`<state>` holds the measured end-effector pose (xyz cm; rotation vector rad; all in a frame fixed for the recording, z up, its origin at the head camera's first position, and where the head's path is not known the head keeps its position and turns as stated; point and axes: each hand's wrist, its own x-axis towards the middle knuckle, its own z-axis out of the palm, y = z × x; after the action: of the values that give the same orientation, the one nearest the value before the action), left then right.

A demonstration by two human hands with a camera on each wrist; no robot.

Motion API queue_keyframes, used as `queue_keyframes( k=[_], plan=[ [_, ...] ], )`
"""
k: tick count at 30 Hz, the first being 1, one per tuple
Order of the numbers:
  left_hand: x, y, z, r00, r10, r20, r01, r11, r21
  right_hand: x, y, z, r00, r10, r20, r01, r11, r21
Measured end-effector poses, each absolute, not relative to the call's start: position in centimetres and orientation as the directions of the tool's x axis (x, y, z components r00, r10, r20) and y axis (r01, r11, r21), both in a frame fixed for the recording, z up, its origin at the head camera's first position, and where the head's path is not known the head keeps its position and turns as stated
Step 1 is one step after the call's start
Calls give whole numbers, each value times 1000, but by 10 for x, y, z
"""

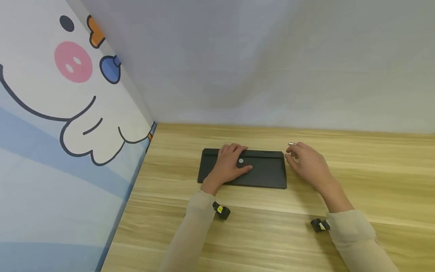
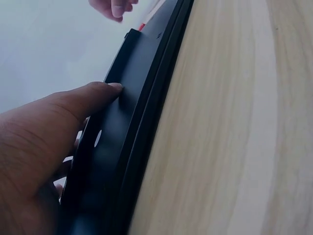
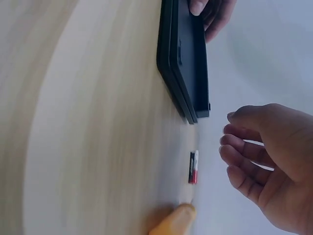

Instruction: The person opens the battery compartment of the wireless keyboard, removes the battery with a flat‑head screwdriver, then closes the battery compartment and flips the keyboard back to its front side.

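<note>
A thin black keyboard (image 1: 263, 172) lies underside up on the table, with a raised ridge along its far side and a white round sticker. My left hand (image 1: 229, 164) holds it from above, thumb (image 2: 105, 90) on the flat face and fingers bent over the far edge. Just off its right end is my right hand (image 1: 307, 164), fingers loosely curled and nothing held in the right wrist view. A small battery (image 3: 193, 167), black, white and red, lies on the table close to those fingers; in the head view only its silvery part (image 1: 292, 143) shows.
The wood-grained table (image 1: 258, 234) meets a pale wall (image 1: 272, 75) at the back. A panel with a cartoon print (image 1: 85, 151) stands on the left. At the bottom of the right wrist view sits a blurred orange-yellow rounded thing (image 3: 176, 223); its kind is unclear.
</note>
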<state>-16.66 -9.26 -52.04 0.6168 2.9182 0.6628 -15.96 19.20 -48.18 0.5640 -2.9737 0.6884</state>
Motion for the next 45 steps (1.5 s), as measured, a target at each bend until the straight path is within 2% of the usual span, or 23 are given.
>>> queue_keyframes(
  k=[16, 22, 30, 45],
  plan=[
    [-160, -57, -515, -887, 461, -36, 407, 815, 412, -132, 228, -479, -974, -217, 58, -221, 883, -413],
    [-159, -37, -513, -868, 495, -34, 452, 817, 358, -120, 243, -479, -981, -178, 77, -194, 882, -429],
    [-156, -18, -512, -846, 530, -60, 489, 817, 306, -109, 251, -485, -990, -139, 27, -136, 882, -452],
    [-153, 1, -514, -856, 507, -104, 471, 847, 247, -99, 253, -499, -992, -124, 3, -110, 865, -489]
  ],
)
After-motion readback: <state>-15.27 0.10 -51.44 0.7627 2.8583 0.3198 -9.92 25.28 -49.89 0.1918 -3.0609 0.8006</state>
